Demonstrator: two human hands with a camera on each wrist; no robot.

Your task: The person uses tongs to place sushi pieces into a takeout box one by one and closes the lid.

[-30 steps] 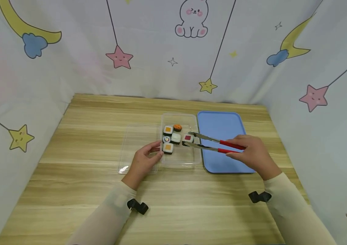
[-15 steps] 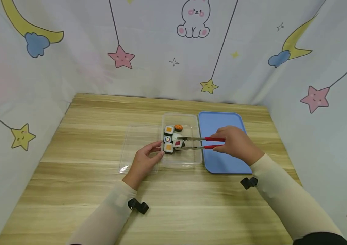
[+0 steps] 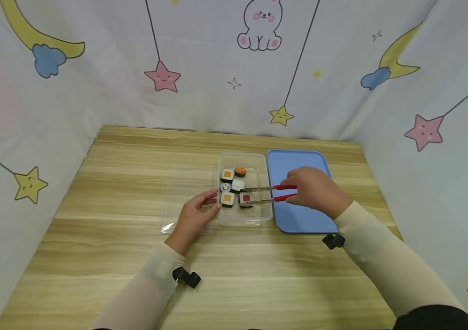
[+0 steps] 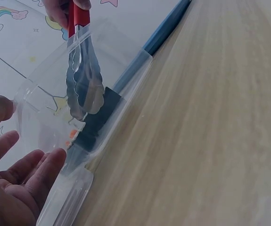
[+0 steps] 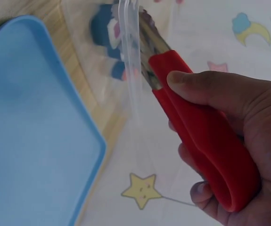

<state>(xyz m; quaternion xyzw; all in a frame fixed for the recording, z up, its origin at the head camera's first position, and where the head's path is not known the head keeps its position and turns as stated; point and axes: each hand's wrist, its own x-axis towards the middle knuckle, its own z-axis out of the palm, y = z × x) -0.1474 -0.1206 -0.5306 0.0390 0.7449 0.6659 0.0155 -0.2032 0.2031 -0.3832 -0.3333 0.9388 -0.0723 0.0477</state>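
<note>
The right hand (image 3: 314, 190) grips tongs (image 3: 285, 187), parted astride the red-centred sushi roll (image 3: 246, 198) in the clear container (image 3: 259, 216); widening could bump the white-topped roll (image 3: 237, 184). The left hand (image 3: 194, 217), touching with relaxed fingers, might let the container slide.

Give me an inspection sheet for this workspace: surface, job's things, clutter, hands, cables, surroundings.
Surface: wood-grain table.
Job's things: six sushi pieces in a clear container; blue tray to its right; clear lid to its left; red-handled tongs, tips at the red-centred piece, grip on it unclear.
Clutter: nothing seen.
Hands: left hand touches the container's left side; right hand holds the tongs.
Cables: nothing seen.
Surroundings: white curtain with printed cartoon figures.
</note>
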